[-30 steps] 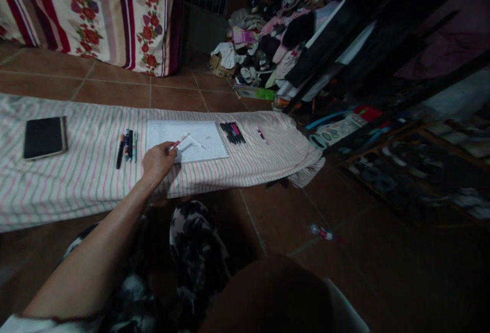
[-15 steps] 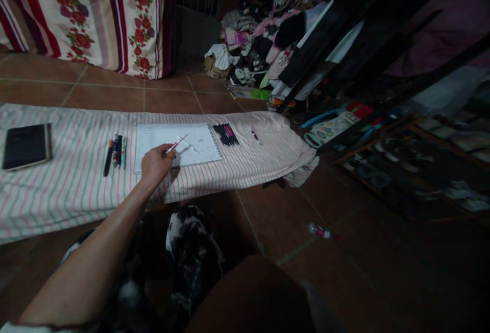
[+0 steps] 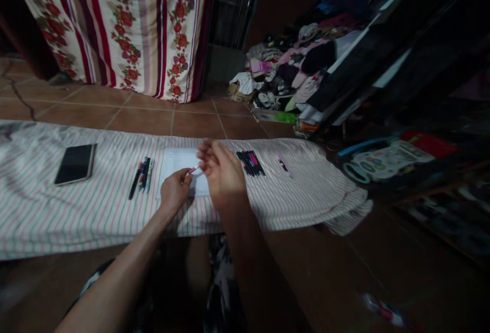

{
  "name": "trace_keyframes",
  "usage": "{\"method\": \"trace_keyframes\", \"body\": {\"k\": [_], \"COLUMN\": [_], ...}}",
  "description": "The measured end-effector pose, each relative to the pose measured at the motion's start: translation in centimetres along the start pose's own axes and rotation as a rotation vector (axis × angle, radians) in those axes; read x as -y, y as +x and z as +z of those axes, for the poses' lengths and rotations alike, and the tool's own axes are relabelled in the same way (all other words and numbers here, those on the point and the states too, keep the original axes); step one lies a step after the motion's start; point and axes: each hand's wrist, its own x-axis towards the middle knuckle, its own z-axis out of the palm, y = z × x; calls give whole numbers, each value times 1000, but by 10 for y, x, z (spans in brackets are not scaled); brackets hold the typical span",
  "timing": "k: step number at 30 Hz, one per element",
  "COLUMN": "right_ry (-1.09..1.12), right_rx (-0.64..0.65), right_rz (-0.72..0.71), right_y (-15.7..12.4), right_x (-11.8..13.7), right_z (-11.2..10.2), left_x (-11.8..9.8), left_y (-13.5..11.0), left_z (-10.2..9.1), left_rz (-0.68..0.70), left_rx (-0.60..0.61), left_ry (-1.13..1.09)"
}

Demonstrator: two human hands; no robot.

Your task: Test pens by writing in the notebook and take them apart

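Above a white notepad [image 3: 178,162] on striped cloth [image 3: 76,220], the left hand [image 3: 175,191] pinches a pink pen [image 3: 192,170] narrowly; the right hand [image 3: 222,174] curls just beside its tip, grip unclear.

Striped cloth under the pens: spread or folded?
Spread: the long white cloth with pink and grey stripes lies flat, its stripes running straight; only its right end is bunched and drooping.
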Motion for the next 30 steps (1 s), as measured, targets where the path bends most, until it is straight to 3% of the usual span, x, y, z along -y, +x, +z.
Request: {"method": "trace_keyframes", "body": {"k": [7, 10, 14, 18, 23, 30], "right_ry": [-42, -24, 40, 102, 152, 304], "right_rx": [-205, -187, -98, -94, -119, -136], "right_rz": [-32, 23, 107, 154, 201, 265], "right_y": [53, 64, 69, 70, 70, 74], "right_x": [-6, -14, -23, -33, -44, -46], "right_z": [-21, -29, -35, -42, -44, -44], "left_x": [17, 13, 4, -3, -4, 8], "left_y": [13, 9, 3, -1, -4, 6], "left_z": [4, 1, -4, -9, -13, -12], "left_rz": [214, 379, 490, 628, 688, 668], "left_rx": [3, -13, -50, -71, -42, -89], "left_ry": [71, 290, 555, 648, 581, 232]}}
